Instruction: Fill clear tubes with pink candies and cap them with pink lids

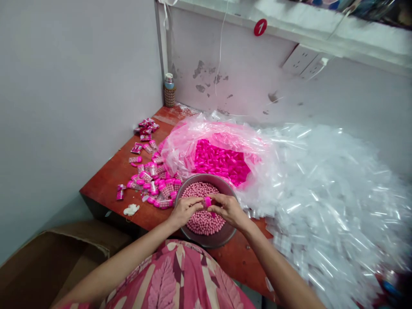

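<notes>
Over a round metal bowl (214, 244) of small pink balls (206, 225), my two hands meet. My left hand (187, 211) is closed, thumb and fingers pinching a small clear plastic bottle, mostly hidden by the fingers. My right hand (228, 209) pinches a bright pink cap (207, 201) at the bottle's end. Another pink piece shows just under my right fingers. Left of the bowl lies a pile of clear bottles with pink caps (153, 186), filled with pink balls. Behind the bowl, an open plastic bag (177, 143) holds many loose pink caps (219, 161).
A large heap of clear plastic bottles (325, 193) covers the right side of the red-brown table (112, 184). Small pink packets (146, 128) and a crumpled white piece (131, 210) lie at left. A cardboard box (67, 253) stands below; a container in a woven holder (169, 92) stands in the corner.
</notes>
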`<state>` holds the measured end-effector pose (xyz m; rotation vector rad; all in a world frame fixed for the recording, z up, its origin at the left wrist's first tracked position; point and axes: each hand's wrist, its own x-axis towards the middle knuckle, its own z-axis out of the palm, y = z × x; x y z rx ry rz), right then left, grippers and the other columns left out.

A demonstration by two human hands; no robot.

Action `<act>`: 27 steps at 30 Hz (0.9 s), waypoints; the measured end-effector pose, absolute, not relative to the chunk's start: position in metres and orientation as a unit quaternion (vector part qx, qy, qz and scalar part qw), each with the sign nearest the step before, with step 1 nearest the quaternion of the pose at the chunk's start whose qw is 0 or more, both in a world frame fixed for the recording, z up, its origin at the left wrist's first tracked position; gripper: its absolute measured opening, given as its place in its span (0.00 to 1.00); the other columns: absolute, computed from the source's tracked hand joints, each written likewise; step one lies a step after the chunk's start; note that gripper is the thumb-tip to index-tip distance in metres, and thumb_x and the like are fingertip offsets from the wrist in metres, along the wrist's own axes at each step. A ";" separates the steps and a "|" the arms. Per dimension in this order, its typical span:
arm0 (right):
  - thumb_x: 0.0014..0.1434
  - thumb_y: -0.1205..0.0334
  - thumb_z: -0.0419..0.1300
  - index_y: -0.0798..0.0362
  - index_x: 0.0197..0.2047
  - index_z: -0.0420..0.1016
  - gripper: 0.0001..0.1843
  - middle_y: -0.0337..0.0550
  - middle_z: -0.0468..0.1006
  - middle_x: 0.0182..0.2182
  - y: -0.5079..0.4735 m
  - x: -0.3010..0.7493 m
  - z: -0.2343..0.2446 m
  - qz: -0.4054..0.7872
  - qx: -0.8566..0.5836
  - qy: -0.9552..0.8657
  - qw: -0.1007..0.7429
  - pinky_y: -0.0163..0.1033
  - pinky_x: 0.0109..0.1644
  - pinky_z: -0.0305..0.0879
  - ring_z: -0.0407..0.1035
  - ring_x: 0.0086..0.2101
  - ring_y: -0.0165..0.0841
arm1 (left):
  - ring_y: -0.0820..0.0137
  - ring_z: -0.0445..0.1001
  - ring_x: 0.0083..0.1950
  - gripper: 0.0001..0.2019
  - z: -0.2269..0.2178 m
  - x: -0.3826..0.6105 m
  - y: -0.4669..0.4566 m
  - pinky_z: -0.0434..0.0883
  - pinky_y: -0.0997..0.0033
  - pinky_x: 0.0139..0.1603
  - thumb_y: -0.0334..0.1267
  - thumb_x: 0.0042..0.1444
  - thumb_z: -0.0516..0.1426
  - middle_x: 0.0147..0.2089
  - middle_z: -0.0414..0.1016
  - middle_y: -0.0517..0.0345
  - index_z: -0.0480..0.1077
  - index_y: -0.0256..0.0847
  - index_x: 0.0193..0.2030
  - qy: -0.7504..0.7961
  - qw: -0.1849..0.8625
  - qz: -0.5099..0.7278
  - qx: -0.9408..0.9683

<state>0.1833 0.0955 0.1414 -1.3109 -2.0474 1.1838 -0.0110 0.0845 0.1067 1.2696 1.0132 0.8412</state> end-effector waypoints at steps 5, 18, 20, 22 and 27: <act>0.51 0.53 0.61 0.56 0.46 0.72 0.21 0.41 0.76 0.28 0.089 0.188 0.155 0.440 -0.530 -0.669 0.278 0.35 0.33 0.66 0.69 0.28 0.32 | 0.63 0.74 0.43 0.16 0.100 -0.008 0.084 0.70 0.64 0.44 0.42 0.53 0.55 0.43 0.76 0.49 0.72 0.35 0.44 0.434 0.653 0.399 0.475; 0.55 0.58 0.58 0.53 0.48 0.70 0.18 0.45 0.76 0.35 0.089 0.183 0.172 0.281 -0.507 -0.785 0.220 0.36 0.38 0.66 0.70 0.33 0.32 | 0.64 0.73 0.44 0.14 0.099 0.000 0.091 0.70 0.64 0.46 0.40 0.51 0.57 0.43 0.76 0.51 0.72 0.37 0.44 0.372 0.660 0.432 0.490; 0.56 0.60 0.57 0.53 0.49 0.69 0.17 0.45 0.76 0.34 0.091 0.181 0.173 0.266 -0.490 -0.810 0.184 0.35 0.37 0.65 0.70 0.33 0.32 | 0.65 0.73 0.45 0.13 0.099 -0.002 0.091 0.68 0.65 0.49 0.38 0.51 0.57 0.43 0.76 0.52 0.73 0.38 0.43 0.378 0.637 0.430 0.517; 0.57 0.61 0.56 0.53 0.49 0.69 0.16 0.45 0.75 0.33 0.092 0.179 0.173 0.253 -0.477 -0.830 0.137 0.34 0.36 0.64 0.69 0.32 0.32 | 0.65 0.73 0.45 0.12 0.099 -0.003 0.092 0.66 0.65 0.50 0.37 0.51 0.57 0.43 0.77 0.52 0.74 0.38 0.42 0.387 0.613 0.428 0.540; 0.59 0.66 0.52 0.56 0.53 0.64 0.18 0.46 0.73 0.34 0.084 0.171 0.165 0.186 -0.486 -0.853 0.046 0.34 0.35 0.64 0.69 0.32 0.33 | 0.66 0.73 0.44 0.10 0.105 -0.004 0.089 0.66 0.67 0.48 0.36 0.52 0.56 0.42 0.77 0.52 0.75 0.39 0.41 0.414 0.570 0.419 0.573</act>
